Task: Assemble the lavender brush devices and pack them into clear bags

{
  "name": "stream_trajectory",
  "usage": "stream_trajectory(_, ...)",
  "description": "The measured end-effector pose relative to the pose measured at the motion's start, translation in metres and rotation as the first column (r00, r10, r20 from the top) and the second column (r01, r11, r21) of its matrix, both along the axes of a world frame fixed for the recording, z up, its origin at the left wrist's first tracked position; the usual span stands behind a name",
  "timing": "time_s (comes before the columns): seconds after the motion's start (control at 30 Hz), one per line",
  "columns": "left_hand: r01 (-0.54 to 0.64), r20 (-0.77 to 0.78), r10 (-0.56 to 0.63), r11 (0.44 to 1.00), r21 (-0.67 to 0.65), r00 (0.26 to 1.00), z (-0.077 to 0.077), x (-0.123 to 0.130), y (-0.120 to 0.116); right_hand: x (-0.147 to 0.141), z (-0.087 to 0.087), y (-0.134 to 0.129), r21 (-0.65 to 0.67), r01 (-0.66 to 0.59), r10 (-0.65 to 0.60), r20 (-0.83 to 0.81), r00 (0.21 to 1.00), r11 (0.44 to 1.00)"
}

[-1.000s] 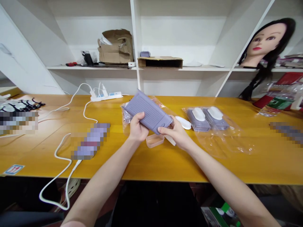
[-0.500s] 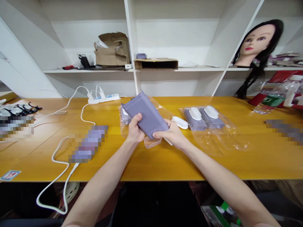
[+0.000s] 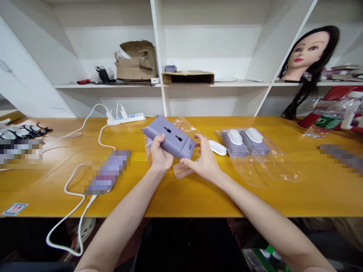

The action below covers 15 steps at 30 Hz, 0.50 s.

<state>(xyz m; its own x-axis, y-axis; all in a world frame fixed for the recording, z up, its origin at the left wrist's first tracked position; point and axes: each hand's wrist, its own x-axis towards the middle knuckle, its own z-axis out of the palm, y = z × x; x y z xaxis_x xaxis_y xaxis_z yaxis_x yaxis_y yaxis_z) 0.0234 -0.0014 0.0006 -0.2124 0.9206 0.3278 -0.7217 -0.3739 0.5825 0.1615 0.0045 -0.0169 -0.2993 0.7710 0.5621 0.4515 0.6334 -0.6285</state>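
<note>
At the upper right of the frame, a long-haired mannequin head (image 3: 309, 56) rests on a white shelf (image 3: 227, 84), and a torn cardboard box (image 3: 136, 62) stands left of centre on it. A white power strip (image 3: 126, 119) with a white cable (image 3: 99, 138) lies at the far edge of the table (image 3: 295, 200). Two plastic-wrapped grey-purple packs with white tops (image 3: 245, 143) lie right of centre, and a clear plastic water bottle (image 3: 321, 122) lies near the right edge.

Lilac plastic case (image 3: 170, 138), held tilted, two dark slots on its face, small holes along one end

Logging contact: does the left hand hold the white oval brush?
No, the left hand holds a grey-purple plastic case; the white oval brush lies on the table.
</note>
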Motion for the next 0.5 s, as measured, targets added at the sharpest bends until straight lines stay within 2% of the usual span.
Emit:
stream_trajectory(0.07,0.011,0.014,-0.011,1.000,0.012,1.000,0.000,-0.001,0.000,-0.001,0.002,0.000,-0.125,-0.054,0.050,-0.035,0.998,0.991)
stream_trajectory(0.13,0.005,0.021,-0.005,1.000,0.012,1.000,0.001,0.001,-0.002,-0.002,0.002,0.000,-0.177,-0.090,0.083,-0.042,0.996,0.980)
stream_trajectory(0.33,0.002,-0.023,-0.002,1.000,-0.014,1.000,0.005,0.015,-0.016,-0.004,0.001,-0.008,-0.138,-0.018,0.017,-0.011,1.000,0.990)
stream_trajectory(0.5,-0.001,-0.077,0.003,1.000,0.026,0.997,0.005,0.020,-0.021,0.000,0.003,-0.015,-0.074,0.034,-0.033,0.010,0.999,0.997)
